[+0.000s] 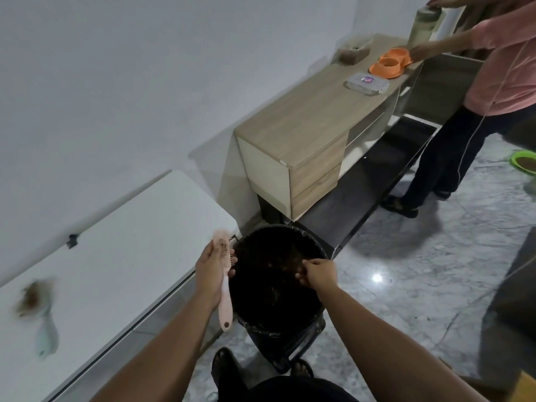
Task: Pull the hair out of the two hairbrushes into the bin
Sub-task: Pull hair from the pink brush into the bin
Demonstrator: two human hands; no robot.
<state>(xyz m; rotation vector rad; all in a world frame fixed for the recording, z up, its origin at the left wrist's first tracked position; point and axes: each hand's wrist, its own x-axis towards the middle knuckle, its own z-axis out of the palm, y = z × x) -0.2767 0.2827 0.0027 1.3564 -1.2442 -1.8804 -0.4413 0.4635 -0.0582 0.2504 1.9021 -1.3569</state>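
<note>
Hair goes straight down: the left hand grips the pink brush at the bin's left rim, while the right hand pinches a tuft over the opening. Second brush, hair-clogged, waits on the white table to the left.

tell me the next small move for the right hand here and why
Probably open the right hand and let its pinched tuft of hair fall: it hangs over the mouth of the bin already. Then reach back to the pink brush in the left hand, whose bristles seem to hold more hair. The second brush on the white table is untouched and hair-clogged.
</note>
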